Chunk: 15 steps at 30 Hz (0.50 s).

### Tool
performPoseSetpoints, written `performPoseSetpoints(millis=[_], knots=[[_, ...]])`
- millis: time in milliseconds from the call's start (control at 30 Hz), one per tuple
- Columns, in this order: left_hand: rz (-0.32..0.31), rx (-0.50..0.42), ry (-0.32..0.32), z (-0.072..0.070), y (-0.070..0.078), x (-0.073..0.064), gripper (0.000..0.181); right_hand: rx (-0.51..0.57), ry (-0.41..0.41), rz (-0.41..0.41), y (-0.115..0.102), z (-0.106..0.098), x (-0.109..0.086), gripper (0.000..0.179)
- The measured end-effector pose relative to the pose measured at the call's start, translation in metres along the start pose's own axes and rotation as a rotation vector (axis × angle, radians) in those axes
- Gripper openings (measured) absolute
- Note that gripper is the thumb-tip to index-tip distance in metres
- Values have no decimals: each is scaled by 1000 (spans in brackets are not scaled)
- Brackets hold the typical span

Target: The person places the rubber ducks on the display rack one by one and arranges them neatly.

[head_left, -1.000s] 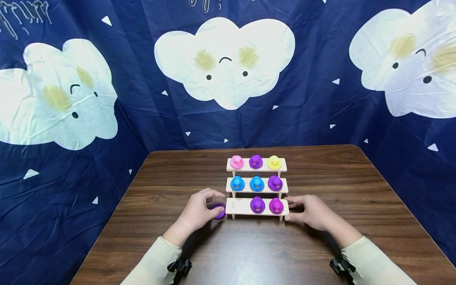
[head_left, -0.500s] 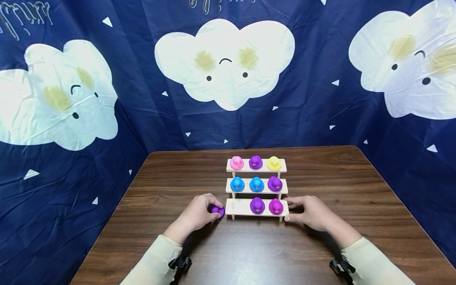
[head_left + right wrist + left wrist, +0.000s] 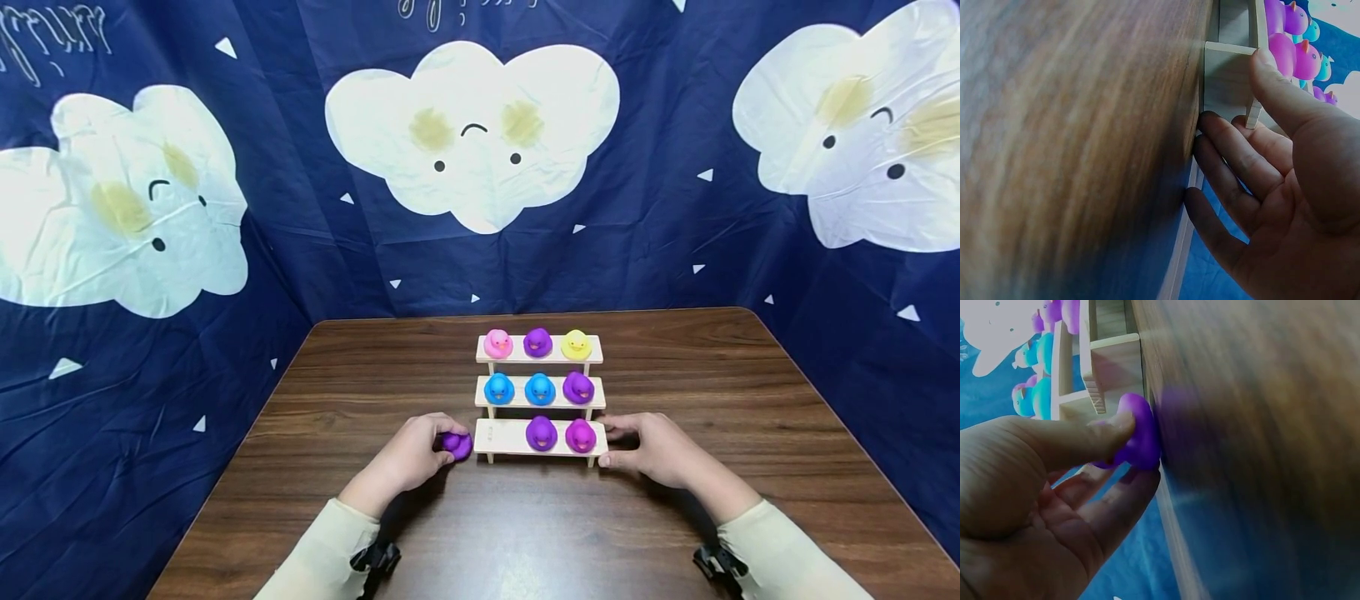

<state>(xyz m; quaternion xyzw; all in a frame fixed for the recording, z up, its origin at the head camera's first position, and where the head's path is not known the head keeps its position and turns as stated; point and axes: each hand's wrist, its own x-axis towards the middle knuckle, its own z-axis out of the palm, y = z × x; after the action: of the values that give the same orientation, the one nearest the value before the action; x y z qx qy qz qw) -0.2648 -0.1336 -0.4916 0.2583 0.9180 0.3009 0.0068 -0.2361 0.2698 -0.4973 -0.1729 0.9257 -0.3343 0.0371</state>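
Observation:
My left hand [image 3: 416,454] pinches a purple rubber duck [image 3: 459,446] between thumb and fingers, low over the table, just left of the bottom step of a wooden three-tier stand [image 3: 501,437]. In the left wrist view the thumb lies across the purple duck [image 3: 1142,434] with a fingertip under it. My right hand [image 3: 656,450] grips the right end of the bottom step; in the right wrist view the thumb is on the board's edge and the index finger behind it. On that step a purple duck [image 3: 542,433] and a magenta duck [image 3: 581,436] stand in the middle and at right.
Two blue ducks and a purple duck [image 3: 578,387] line the middle step. The top step bears a pink duck [image 3: 498,343], a purple one and a yellow duck [image 3: 576,344]. Behind the brown wooden table [image 3: 360,367] hangs a dark blue cloth [image 3: 300,208] with clouds.
The left hand has shifted slightly left and its fingers have drawn back, so more of the purple duck shows. The right hand and the stand have stayed in place.

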Motion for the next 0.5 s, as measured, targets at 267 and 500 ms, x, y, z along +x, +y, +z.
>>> performPoseSetpoints(millis=[267,500], knots=[[26,28,45,1,-3,-1,42,-1,-5,4,-1,-1,0,62],[14,12,61,-3,-1,-2,33,5,-5,3,-2,-1,0,61]])
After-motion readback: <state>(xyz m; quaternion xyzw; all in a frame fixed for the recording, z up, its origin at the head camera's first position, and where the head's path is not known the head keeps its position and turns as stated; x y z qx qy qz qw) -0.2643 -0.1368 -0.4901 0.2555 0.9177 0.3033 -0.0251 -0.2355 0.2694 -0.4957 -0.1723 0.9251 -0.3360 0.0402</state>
